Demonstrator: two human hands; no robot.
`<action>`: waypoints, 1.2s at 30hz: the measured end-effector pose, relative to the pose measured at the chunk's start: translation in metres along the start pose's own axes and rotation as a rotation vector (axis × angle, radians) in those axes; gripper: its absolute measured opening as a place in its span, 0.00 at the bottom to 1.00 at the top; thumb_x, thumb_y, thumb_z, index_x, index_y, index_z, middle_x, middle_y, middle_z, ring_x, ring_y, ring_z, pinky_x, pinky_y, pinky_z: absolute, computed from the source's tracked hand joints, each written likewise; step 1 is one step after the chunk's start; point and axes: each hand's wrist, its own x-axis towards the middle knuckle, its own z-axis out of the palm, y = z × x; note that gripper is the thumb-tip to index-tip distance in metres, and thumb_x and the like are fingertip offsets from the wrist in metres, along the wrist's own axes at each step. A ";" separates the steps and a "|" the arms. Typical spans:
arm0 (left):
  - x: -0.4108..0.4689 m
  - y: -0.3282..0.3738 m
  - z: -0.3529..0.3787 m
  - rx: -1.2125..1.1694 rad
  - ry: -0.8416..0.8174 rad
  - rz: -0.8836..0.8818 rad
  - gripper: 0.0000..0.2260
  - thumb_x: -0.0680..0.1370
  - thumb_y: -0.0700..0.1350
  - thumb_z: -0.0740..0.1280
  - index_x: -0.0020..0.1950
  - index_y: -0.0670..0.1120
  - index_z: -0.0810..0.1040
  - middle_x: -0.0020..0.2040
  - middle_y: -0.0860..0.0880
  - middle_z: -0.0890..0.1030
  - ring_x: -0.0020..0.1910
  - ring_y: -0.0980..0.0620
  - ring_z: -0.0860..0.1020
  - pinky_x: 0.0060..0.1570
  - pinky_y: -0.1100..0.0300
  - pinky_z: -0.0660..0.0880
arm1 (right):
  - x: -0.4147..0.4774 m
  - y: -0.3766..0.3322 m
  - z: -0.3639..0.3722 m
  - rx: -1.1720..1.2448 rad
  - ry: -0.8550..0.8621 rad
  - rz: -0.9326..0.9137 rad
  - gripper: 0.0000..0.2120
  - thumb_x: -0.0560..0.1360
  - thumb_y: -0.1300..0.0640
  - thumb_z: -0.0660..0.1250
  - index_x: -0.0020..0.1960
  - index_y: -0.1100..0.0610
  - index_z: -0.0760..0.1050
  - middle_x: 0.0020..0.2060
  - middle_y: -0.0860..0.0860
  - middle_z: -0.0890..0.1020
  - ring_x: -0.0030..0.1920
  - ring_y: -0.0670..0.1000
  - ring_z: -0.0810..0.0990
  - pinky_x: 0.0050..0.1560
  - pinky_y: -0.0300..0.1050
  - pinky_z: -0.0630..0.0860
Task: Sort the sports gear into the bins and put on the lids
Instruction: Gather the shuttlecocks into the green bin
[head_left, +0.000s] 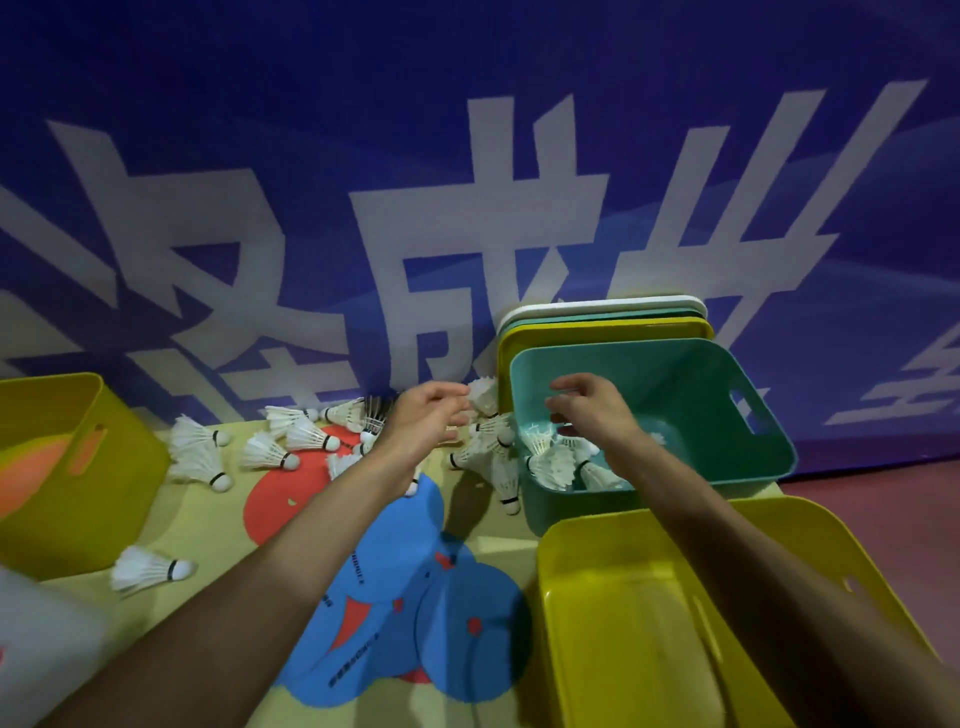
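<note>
The shuttlecocks (270, 452) are white feather cones, each with a rounded white cork tip and a thin black band where the feathers meet it. Left of the teal bin (665, 389), at least a dozen lie loose on the surface (208, 525). The ones heaped against the bin's left wall are too tangled for an exact count. One more (156, 566) lies alone, far left and nearer the camera.

There are four bins. The teal bin holds roughly half a dozen shuttlecocks piled in its near left corner. A yellow bin (623, 623) sits just in front of the teal bin. A second yellow bin (78, 467) stands far to the left with something orange inside. A blurred white bin (41, 639) shows at the far lower left.

Behind the teal bin, lids (602, 325) lean in a stack with white, teal and yellow edges showing.

Left and in front of the teal bin lie several overlapping blue discs (395, 561) and a red disc (270, 499).

The right hand (592, 408) hangs over the teal bin, its fingers (563, 402) loosely curled downward and holding nothing. The left hand (426, 415) is just left of the bin, fingers parted beside a shuttlecock.
</note>
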 end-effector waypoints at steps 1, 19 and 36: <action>-0.002 -0.002 -0.012 -0.003 0.014 0.006 0.07 0.78 0.41 0.65 0.55 0.46 0.79 0.51 0.47 0.83 0.51 0.50 0.81 0.48 0.61 0.77 | -0.001 -0.005 0.012 -0.006 -0.025 -0.017 0.14 0.75 0.61 0.68 0.59 0.57 0.74 0.51 0.55 0.80 0.50 0.54 0.81 0.51 0.50 0.79; -0.027 -0.125 -0.235 -0.030 0.321 -0.127 0.07 0.77 0.39 0.65 0.51 0.48 0.80 0.51 0.48 0.82 0.51 0.55 0.79 0.44 0.68 0.70 | -0.009 -0.038 0.238 -0.165 -0.355 -0.042 0.07 0.75 0.60 0.67 0.53 0.56 0.76 0.44 0.54 0.81 0.44 0.51 0.80 0.47 0.50 0.78; 0.001 -0.260 -0.324 1.167 0.189 -0.164 0.24 0.76 0.38 0.60 0.72 0.47 0.65 0.70 0.47 0.67 0.73 0.46 0.58 0.74 0.50 0.43 | -0.004 0.018 0.350 -0.345 -0.344 0.111 0.07 0.73 0.61 0.66 0.50 0.61 0.77 0.39 0.56 0.80 0.40 0.56 0.80 0.46 0.55 0.79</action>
